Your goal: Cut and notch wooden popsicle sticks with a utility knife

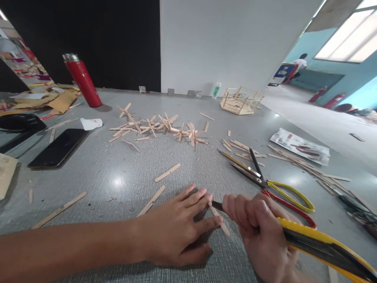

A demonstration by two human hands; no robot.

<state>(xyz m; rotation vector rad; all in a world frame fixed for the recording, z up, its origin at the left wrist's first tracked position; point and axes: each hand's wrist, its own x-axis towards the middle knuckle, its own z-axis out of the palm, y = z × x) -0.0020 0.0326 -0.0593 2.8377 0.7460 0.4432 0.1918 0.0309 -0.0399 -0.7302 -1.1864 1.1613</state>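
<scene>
My left hand [176, 226] lies on the table with its fingers stretched out, and the fingertips rest on a wooden craft stick [224, 228]. In my right hand [259, 232] is a yellow and black utility knife [326, 247], its fingers wrapped round it. The dark tip of the knife touches the stick beside my left fingertips. More craft sticks lie near my left hand, among them one stick [167, 172] beyond it and another [151, 201] partly under it. To the right of the stick rest scissors [265, 182] with one yellow and one red handle.
Beyond my hands is a pile of crossed craft sticks [165, 125]. A red flask [82, 80] and a phone [60, 147] stand and lie left. At the back right are a glue stick [216, 90] and a wooden frame [241, 102]. A white packet [300, 146] lies right.
</scene>
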